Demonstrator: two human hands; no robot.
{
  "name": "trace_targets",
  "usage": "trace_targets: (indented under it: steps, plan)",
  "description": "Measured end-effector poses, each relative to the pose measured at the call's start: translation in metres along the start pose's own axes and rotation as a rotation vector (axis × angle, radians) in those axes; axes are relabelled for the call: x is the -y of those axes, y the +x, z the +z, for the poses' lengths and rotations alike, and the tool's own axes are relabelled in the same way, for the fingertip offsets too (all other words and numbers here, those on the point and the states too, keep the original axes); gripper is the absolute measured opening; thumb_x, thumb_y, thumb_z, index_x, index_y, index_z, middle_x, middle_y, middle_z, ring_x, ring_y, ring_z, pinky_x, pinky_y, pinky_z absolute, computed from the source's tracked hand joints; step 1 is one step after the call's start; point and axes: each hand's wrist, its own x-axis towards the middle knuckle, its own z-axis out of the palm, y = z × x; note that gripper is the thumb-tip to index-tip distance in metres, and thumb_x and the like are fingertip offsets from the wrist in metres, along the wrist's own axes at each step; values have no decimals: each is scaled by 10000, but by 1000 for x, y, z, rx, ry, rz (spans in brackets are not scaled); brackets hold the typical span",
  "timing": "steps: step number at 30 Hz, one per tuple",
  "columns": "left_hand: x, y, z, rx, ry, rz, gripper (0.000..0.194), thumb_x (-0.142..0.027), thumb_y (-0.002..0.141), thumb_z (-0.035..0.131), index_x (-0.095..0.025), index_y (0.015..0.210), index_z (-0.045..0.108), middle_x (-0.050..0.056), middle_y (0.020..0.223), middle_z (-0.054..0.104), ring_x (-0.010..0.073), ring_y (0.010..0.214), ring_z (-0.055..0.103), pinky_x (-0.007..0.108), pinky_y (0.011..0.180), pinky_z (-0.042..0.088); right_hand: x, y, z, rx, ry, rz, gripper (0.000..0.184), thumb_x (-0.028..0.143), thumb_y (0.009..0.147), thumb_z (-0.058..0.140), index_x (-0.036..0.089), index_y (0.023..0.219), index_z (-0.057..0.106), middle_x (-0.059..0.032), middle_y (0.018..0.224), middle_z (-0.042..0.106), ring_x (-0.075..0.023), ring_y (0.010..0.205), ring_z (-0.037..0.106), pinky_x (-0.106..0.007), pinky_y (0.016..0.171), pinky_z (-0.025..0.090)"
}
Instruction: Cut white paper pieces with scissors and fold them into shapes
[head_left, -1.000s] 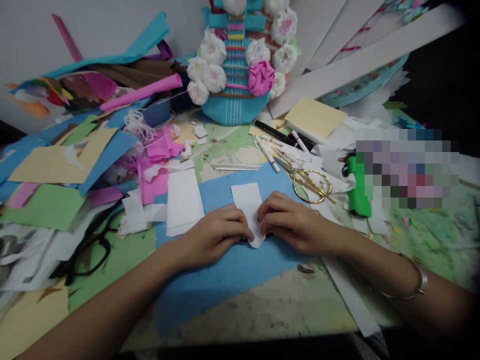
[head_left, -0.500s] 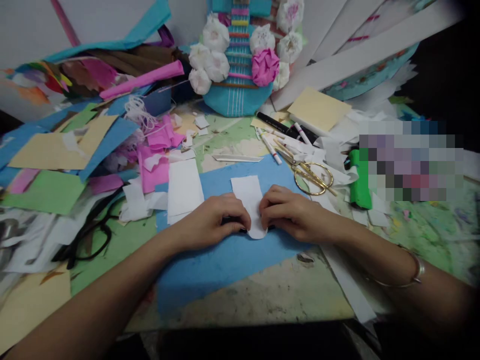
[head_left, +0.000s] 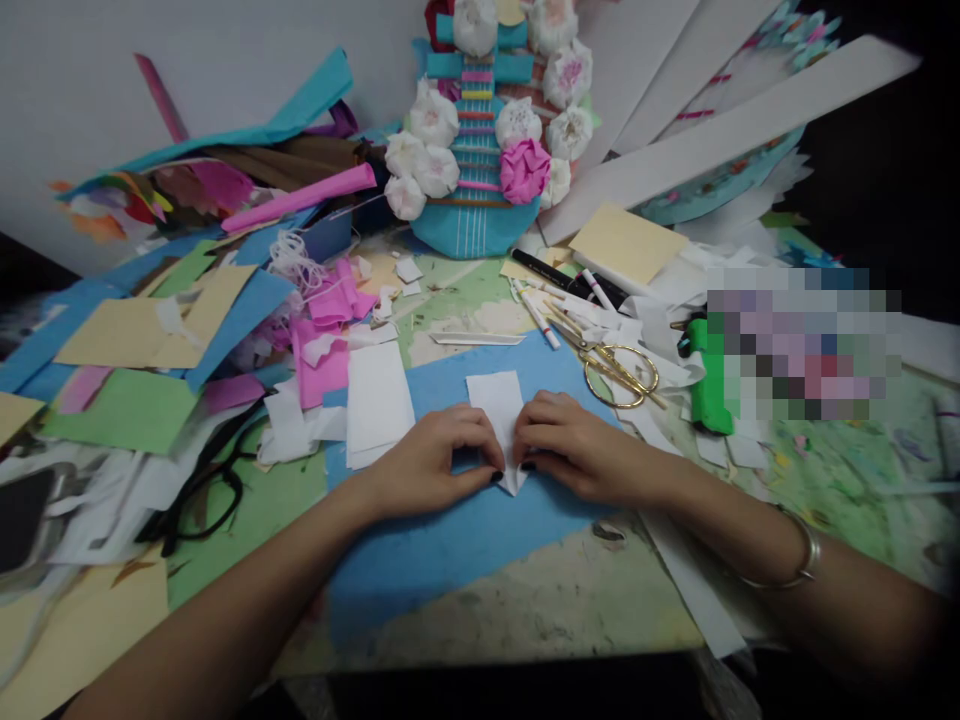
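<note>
A white paper strip (head_left: 495,392) lies on a blue sheet (head_left: 450,560) in front of me, its near end folded to a point. My left hand (head_left: 450,455) pinches the left side of that folded end between thumb and fingers. On the other side, my right hand (head_left: 559,440) grips the right edge of the same end, fingers curled. Both hands rest low against the blue sheet, fingertips close together. A stack of white paper pieces (head_left: 379,400) lies just left of the strip, beyond my left wrist.
Gold-handled scissors (head_left: 621,376) and several markers (head_left: 541,318) lie at the right, near a green object (head_left: 709,380). A blue paper guitar (head_left: 476,225) with paper flowers stands at the back. Paper scraps (head_left: 124,410) and black-framed glasses (head_left: 214,480) are at the left.
The near end of the paper strip, rounded and curling before, now comes to a folded point. My fingers have moved inward over it. The camera view has shifted slightly.
</note>
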Motion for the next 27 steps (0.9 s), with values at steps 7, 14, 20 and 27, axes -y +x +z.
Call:
trace_targets:
  steps: [7, 14, 20, 27]
  plan:
    - [1, 1, 7, -63, 39, -56, 98, -88, 766, 592, -164, 766, 654, 22, 802, 628, 149, 814, 571, 288, 754, 438, 3, 2, 1, 0, 21, 49, 125, 118, 889, 495, 166, 899, 611, -63, 911, 596, -204, 899, 459, -343, 789, 333]
    - [0, 2, 10, -72, 81, -60, 98, -75, 746, 592, -167, 760, 625, 23, 813, 618, 157, 828, 558, 299, 768, 427, 3, 1, 3, 3, 0, 52, 115, 127, 892, 490, 162, 896, 599, -63, 898, 591, -201, 899, 458, -341, 792, 321]
    - [-4, 0, 10, -93, 105, -60, 111, -78, 750, 565, -176, 801, 555, 10, 805, 574, 153, 811, 526, 289, 745, 419, 3, 1, 5, -21, -30, 40, 93, 131, 885, 503, 158, 905, 589, -66, 906, 583, -204, 892, 458, -344, 794, 323]
    - [-8, -4, 18, -113, 182, -1, 133, -44, 760, 495, -171, 791, 520, 16, 776, 561, 161, 782, 493, 296, 721, 401, 4, 2, 6, -10, -51, 56, 96, 142, 893, 488, 150, 891, 583, -67, 900, 570, -207, 891, 449, -347, 793, 325]
